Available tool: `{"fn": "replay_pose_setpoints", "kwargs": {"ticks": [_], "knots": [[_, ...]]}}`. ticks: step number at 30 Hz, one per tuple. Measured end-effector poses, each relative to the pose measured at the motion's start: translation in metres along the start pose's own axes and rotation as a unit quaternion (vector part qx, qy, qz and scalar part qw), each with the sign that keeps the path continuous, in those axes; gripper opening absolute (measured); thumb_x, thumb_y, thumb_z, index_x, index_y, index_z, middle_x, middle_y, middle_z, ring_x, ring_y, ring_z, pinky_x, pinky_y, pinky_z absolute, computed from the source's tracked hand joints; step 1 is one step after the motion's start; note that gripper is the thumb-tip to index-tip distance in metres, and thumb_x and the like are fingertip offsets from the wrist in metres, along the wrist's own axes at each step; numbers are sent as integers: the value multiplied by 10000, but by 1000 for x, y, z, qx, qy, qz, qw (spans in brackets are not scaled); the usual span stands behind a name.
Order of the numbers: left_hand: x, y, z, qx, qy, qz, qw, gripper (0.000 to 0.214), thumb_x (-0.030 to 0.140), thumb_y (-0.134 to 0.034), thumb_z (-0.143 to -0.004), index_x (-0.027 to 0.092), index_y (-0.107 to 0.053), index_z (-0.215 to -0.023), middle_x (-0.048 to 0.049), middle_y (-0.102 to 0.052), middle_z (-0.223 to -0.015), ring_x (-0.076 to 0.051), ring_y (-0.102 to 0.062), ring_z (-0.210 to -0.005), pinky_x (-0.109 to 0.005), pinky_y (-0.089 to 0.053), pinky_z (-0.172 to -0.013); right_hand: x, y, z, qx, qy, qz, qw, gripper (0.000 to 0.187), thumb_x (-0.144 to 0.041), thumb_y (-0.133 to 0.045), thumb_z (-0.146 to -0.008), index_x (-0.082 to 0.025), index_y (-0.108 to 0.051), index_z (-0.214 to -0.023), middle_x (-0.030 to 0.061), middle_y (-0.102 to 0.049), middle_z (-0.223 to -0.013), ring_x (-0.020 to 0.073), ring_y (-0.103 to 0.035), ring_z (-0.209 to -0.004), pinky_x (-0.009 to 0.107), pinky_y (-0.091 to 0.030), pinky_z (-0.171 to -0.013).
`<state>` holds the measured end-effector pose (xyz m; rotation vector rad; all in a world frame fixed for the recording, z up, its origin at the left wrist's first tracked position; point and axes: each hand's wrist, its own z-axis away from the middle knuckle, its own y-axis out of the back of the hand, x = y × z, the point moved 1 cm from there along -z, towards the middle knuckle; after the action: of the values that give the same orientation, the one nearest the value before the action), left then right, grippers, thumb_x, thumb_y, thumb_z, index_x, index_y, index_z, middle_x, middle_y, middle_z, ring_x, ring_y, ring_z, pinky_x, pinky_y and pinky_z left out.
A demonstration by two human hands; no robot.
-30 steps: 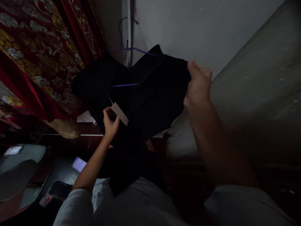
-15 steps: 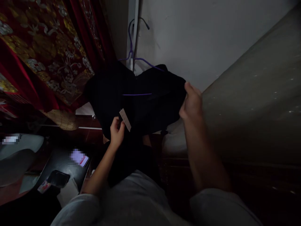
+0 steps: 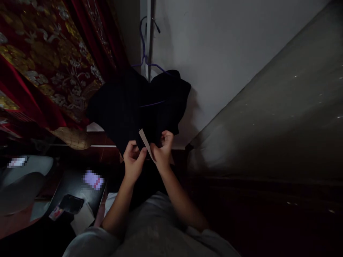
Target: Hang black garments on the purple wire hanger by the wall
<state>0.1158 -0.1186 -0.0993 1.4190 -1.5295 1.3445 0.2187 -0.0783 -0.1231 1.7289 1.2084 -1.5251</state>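
A black garment [image 3: 115,103] hangs in front of me on a purple wire hanger [image 3: 142,43]; part of the hanger's lower bar shows through its open front. My left hand [image 3: 133,160] is closed on the left front edge of the garment, thumb against curled fingers. My right hand [image 3: 163,151] is closed on the cloth opposite, close beside the left. Between them a narrow beige paper tag [image 3: 145,143] dangles at a slant, its lower end touching my right hand. The dark cloth under my fingers is hard to make out.
A red cloth with gold and silver embroidery [image 3: 50,53] hangs at left. Below it, a black table [image 3: 69,178] bears a lit phone [image 3: 93,179] and a dark object [image 3: 71,204]. At right are a pale wall [image 3: 214,46] and a grey sheet-like surface [image 3: 281,107].
My right hand has let go of the garment's right side and come left and down to its front, next to my left hand. The stretched cloth has dropped back, and the tag has turned more edge-on.
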Motion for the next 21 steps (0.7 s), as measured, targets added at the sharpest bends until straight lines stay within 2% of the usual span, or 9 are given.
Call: {"fn": "replay_pose_setpoints", "kwargs": {"ticks": [3, 5, 7, 9, 12, 17, 19, 21], "knots": [[6, 7, -1, 65, -17, -1, 998, 318, 373, -817, -842, 202, -586, -979, 14, -698, -804, -100, -645, -690, -180, -525, -661, 2, 8, -6, -55, -54, -33, 997, 477, -223, -608, -608, -227, -475, -1065, 9, -550, -967, 170, -575, -884, 302, -499, -789], [7, 10, -4, 95, -10, 7, 995, 336, 369, -828, -812, 208, -574, -961, 32, -667, -774, -93, -619, -666, -176, -505, -648, -1, 19, -5, -98, -104, -49, 989, 450, -240, -657, -637, -220, -522, -1067, 19, -611, -957, 177, -608, -866, 302, -517, -778], [5, 10, -5, 95, 8, 16, 995, 331, 366, -821, -802, 210, -556, -927, 52, -615, -727, -80, -569, -610, -166, -466, -601, -3, 29, 3, -161, -165, -34, 972, 323, -307, -691, -704, -208, -594, -995, 21, -648, -856, 171, -615, -752, 293, -513, -685], [4, 7, -5, 77, 19, 22, 997, 316, 363, -800, -822, 213, -538, -913, 67, -563, -688, -70, -521, -565, -159, -431, -560, -3, 37, 12, -243, -222, 0, 944, 228, -414, -664, -778, -191, -641, -819, 31, -644, -692, 159, -575, -596, 284, -458, -555], [4, 4, -2, 50, 16, 10, 999, 307, 362, -787, -854, 216, -528, -932, 70, -540, -682, -67, -501, -556, -156, -426, -548, -4, 44, 18, -327, -255, 12, 910, 372, -514, -638, -822, -180, -642, -658, 62, -660, -609, 146, -563, -507, 270, -404, -487], [9, 0, 4, 40, -24, -64, 997, 292, 378, -774, -890, 216, -541, -960, 62, -535, -682, -78, -520, -569, -160, -482, -539, -18, 53, 9, -323, -269, -32, 907, 550, -688, -718, -780, -154, -656, -662, 70, -677, -622, 129, -586, -497, 257, -426, -502], [10, -3, 5, 37, -22, -58, 997, 306, 408, -767, -893, 219, -536, -961, 56, -549, -699, -86, -549, -575, -173, -511, -536, -24, 54, 8, -291, -266, -44, 918, 600, -735, -719, -771, -155, -633, -645, 63, -656, -600, 122, -575, -494, 253, -418, -500], [11, -8, 6, 19, -10, -35, 999, 324, 428, -766, -891, 219, -528, -956, 52, -574, -706, -88, -576, -565, -178, -515, -527, -28, 54, 8, -277, -252, -58, 926, 576, -727, -740, -766, -160, -649, -709, 39, -643, -605, 117, -564, -506, 247, -412, -499]]}}
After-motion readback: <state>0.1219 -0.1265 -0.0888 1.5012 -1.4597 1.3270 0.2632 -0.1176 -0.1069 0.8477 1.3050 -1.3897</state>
